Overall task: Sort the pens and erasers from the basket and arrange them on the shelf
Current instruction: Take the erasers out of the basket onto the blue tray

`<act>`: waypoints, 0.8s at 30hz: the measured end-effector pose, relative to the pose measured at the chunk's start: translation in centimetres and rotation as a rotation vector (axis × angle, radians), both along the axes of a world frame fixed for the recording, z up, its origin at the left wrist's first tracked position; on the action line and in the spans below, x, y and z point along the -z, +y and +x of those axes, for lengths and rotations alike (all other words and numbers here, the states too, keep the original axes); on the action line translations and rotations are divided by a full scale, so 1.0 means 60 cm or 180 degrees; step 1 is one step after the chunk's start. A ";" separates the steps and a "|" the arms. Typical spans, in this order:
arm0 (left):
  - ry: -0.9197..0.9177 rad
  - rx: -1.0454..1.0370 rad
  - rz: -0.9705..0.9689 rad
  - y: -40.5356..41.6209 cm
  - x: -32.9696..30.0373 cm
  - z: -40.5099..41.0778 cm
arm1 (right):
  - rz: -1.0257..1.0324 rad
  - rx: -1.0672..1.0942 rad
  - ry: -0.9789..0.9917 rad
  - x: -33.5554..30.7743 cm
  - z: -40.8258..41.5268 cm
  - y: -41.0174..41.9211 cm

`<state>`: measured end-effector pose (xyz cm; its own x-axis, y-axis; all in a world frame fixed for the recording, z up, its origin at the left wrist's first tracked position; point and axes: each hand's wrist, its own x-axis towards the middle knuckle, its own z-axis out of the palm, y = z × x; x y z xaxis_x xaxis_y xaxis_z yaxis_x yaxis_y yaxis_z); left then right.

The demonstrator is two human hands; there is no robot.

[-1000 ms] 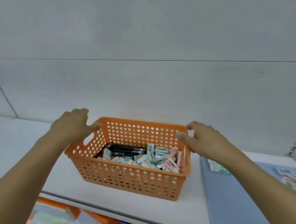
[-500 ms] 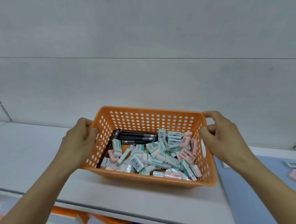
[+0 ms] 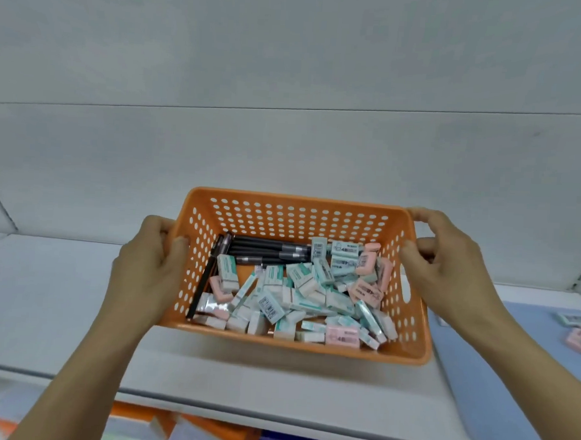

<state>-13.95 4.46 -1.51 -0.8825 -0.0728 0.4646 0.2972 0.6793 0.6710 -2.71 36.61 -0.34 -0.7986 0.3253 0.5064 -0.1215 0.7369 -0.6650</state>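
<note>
a: what's nearest?
b: the white shelf [image 3: 274,380] edge, and on it the orange basket [image 3: 295,349], perforated plastic, tipped toward the camera. inside: a heap of small boxed erasers [image 3: 298,297], mint-and-white and pink, with dark pens [image 3: 264,252] lying along the back wall and one down the left side.
a: the hands?
b: the left hand [image 3: 145,272] grips the left wall, thumb curled over the rim. the right hand [image 3: 448,265] grasps the back right corner, fingers curled.
a: changed?
b: half a second ago the basket sat slightly further left; both hands keep their hold.
a: beyond?
b: a smooth blue mat [image 3: 509,382] to the right carries a few loose erasers [image 3: 579,332].
</note>
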 end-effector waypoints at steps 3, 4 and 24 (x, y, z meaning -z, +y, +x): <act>0.0096 0.0023 0.0256 0.025 0.011 -0.014 | 0.0090 0.0065 0.0067 0.003 -0.025 0.009; 0.0085 0.0036 0.0251 0.034 0.018 -0.019 | 0.0101 0.0092 0.0025 0.005 -0.032 0.012; -0.0807 0.1591 -0.2906 0.201 0.015 -0.043 | 0.3325 -0.1044 -0.1409 0.023 -0.127 -0.077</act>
